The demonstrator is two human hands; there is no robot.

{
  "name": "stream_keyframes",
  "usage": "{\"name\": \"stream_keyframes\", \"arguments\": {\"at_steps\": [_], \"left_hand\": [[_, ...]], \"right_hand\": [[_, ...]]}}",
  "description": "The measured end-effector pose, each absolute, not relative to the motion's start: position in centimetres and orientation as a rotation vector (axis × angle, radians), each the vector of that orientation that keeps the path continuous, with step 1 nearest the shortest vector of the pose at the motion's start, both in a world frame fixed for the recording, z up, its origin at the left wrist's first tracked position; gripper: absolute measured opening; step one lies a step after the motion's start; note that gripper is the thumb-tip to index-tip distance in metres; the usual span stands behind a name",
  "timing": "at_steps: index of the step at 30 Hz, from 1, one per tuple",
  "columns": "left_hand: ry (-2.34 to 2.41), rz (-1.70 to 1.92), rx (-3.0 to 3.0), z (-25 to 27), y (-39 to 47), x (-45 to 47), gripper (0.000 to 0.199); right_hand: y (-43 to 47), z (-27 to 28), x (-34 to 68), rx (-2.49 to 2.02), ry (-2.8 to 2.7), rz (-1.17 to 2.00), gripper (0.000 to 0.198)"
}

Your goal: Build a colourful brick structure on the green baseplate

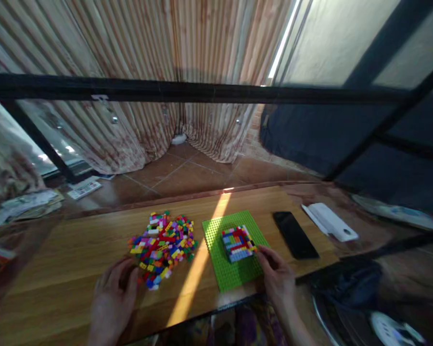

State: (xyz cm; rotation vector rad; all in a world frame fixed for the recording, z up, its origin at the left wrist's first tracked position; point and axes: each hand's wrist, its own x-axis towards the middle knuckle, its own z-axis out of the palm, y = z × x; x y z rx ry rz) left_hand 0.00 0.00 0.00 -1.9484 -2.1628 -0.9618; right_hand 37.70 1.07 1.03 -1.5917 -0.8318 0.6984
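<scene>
A pile of small colourful toy bricks (164, 247) lies loose on the wooden table. My left hand (113, 293) rests at the near left side of the pile, fingers curved, with a gap between thumb and fingers and nothing visible in them. On a green studded baseplate (225, 278) stands a low, roughly square build of toy bricks (238, 244), with light blue sides and a mixed-colour top. The fingertips of my right hand (277, 276) are pinched at its near right corner, on a small yellow-orange brick (254, 249). Whether that brick is attached to the build is unclear.
A black phone (296, 235) lies on the table right of the baseplate. Beyond the table's right end is a white object (330, 222). A strip of sunlight crosses the wooden table (75, 245). Behind are a dark metal rail (202, 91) and striped curtains (130, 48).
</scene>
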Motion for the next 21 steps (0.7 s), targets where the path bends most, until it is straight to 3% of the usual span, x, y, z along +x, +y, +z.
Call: {"name": "stream_keyframes", "arguments": {"at_steps": [21], "left_hand": [[-2.220, -0.972, -1.962, -0.5, -0.1, -0.1, 0.037]], "right_hand": [[1.4, 1.7, 38.1, -1.613, -0.844, 0.803, 0.032]]}}
